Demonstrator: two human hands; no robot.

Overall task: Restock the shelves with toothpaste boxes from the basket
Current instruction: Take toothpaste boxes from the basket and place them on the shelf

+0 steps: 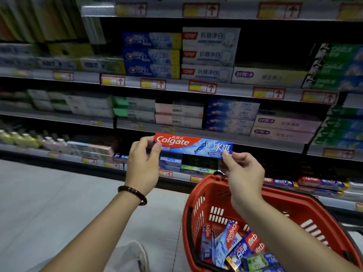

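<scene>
Here, left hand (142,165) and right hand (243,171) pinch one Colgate box (194,146).

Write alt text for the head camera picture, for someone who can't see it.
A left hand and a right hand hold a Colgate toothpaste box roughly level before stocked shelves, one at each end. Below, a red basket holds more toothpaste boxes.

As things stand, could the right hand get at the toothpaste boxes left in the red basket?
Probably yes, once freed: the right hand pinches one end of the Colgate box, the left hand the other. The basket sits open-topped just below, its boxes uncovered.
</scene>
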